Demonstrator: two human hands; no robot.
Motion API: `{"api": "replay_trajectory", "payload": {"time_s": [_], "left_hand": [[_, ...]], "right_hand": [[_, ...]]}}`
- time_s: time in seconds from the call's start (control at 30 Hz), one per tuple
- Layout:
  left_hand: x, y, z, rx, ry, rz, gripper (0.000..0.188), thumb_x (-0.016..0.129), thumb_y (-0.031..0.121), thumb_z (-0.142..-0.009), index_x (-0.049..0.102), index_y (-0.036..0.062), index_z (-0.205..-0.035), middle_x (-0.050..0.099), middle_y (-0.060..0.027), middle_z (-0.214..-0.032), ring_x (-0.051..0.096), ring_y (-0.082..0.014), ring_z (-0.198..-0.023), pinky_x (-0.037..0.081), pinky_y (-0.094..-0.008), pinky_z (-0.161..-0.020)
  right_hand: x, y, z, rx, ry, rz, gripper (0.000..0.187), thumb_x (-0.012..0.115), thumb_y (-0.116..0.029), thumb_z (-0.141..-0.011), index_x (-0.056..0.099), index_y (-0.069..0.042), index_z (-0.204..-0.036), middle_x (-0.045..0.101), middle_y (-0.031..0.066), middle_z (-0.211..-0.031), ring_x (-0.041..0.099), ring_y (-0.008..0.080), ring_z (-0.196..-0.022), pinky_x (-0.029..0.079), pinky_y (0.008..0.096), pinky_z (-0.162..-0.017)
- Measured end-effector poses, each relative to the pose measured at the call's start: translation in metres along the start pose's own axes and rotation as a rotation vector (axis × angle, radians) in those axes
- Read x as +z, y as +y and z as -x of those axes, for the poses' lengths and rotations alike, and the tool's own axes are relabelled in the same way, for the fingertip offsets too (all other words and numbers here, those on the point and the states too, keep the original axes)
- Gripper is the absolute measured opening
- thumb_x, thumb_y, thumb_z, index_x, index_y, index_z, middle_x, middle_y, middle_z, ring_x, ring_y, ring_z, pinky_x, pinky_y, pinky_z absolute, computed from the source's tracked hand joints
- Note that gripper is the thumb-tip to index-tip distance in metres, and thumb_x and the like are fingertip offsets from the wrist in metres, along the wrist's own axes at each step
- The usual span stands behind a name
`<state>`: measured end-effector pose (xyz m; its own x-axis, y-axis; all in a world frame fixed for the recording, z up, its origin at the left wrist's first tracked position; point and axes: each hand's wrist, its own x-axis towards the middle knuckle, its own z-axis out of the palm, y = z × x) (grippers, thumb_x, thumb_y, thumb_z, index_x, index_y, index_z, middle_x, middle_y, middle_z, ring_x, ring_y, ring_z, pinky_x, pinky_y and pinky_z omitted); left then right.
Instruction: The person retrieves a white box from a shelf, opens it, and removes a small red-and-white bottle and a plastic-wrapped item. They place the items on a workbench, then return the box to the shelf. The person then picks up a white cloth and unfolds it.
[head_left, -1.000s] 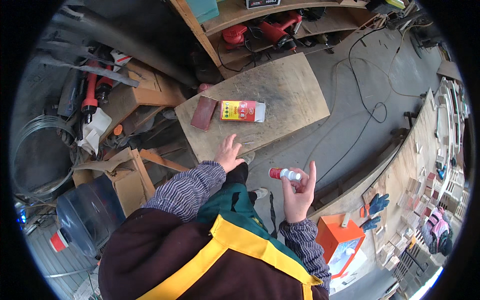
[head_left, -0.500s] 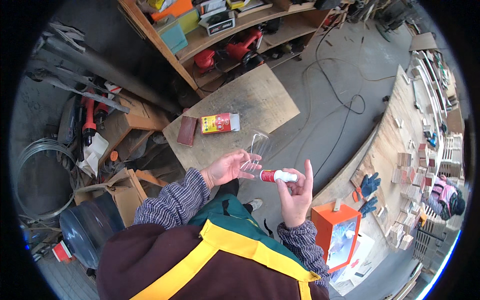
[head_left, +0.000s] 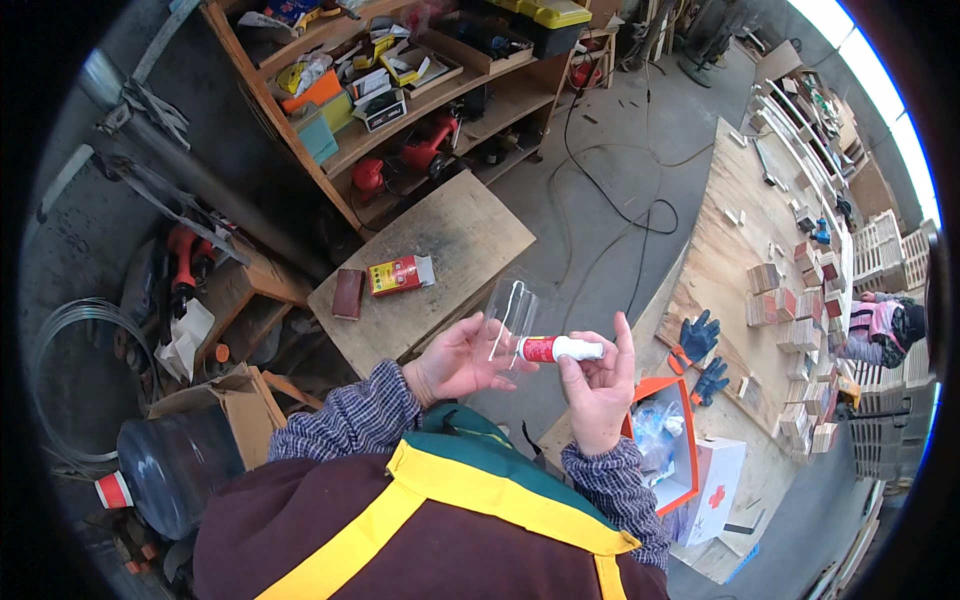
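My left hand (head_left: 455,358) is closed on a clear plastic tray (head_left: 513,305), a see-through moulded shell standing up from its fingers. In my right hand (head_left: 600,395), thumb and fingers pinch a small spray bottle (head_left: 540,348) by its white top, the index finger raised. The bottle lies sideways, with a red label, and its base end is beside the tray and my left fingertips; whether they touch I cannot tell. Beyond my hands, a red and yellow carton (head_left: 400,275) with a white end flap lies on a small wooden table (head_left: 470,225), beside a dark red block (head_left: 348,294).
A wooden shelf (head_left: 350,150) with tools stands behind the table. On the right, a long plywood bench (head_left: 715,250) carries blue gloves (head_left: 697,338) and stacked wooden blocks (head_left: 800,335). An orange box (head_left: 690,440) stands by my right arm, a large water bottle (head_left: 180,465) at left. Cables cross the floor.
My view has tilted up, showing more of the shelf and bench. The clear tray now stands more upright beside the bottle. Both hands keep their holds.
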<state>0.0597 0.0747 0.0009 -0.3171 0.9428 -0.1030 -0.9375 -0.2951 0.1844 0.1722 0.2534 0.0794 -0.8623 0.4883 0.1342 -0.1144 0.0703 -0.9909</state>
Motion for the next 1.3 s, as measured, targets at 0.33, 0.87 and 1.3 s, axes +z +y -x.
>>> {"api": "replay_trajectory", "payload": {"time_s": [0.33, 0.87, 1.3], "left_hand": [[0.054, -0.031, -0.016, 0.208, 0.196, -0.681, 0.045, 0.067, 0.016, -0.093, 0.040, 0.0128, -0.129, 0.056, -0.0121, -0.119, 0.062, -0.0179, -0.104, 0.056, -0.0367, -0.089], [0.063, -0.039, -0.018, 0.464, 0.574, -1.456, 0.088, 0.076, 0.028, -0.084, 0.023, -0.0017, -0.148, 0.067, -0.0074, -0.091, 0.065, -0.0144, -0.073, 0.051, -0.0278, -0.071], [0.063, -0.038, -0.015, 0.422, 0.397, -1.262, 0.027, 0.056, 0.029, -0.101, 0.046, 0.0045, -0.097, 0.064, -0.0073, -0.087, 0.063, -0.0094, -0.081, 0.049, -0.0249, -0.070]], "right_hand": [[-0.027, -0.009, 0.024, -0.009, 0.029, -0.005, 0.080, 0.070, 0.003, -0.086, 0.022, 0.003, -0.150, 0.063, 0.0138, -0.113, 0.063, 0.0164, -0.101, 0.053, 0.0265, -0.083], [-0.046, -0.026, 0.033, -0.268, 0.123, 0.063, 0.081, 0.070, 0.006, -0.085, 0.023, 0.000, -0.150, 0.062, 0.0168, -0.115, 0.063, 0.0204, -0.105, 0.052, 0.0316, -0.091], [-0.039, -0.039, 0.013, -0.234, -0.090, 0.255, 0.076, 0.071, 0.001, -0.085, 0.029, 0.002, -0.148, 0.067, 0.0145, -0.102, 0.067, 0.0164, -0.089, 0.055, 0.0271, -0.077]]}}
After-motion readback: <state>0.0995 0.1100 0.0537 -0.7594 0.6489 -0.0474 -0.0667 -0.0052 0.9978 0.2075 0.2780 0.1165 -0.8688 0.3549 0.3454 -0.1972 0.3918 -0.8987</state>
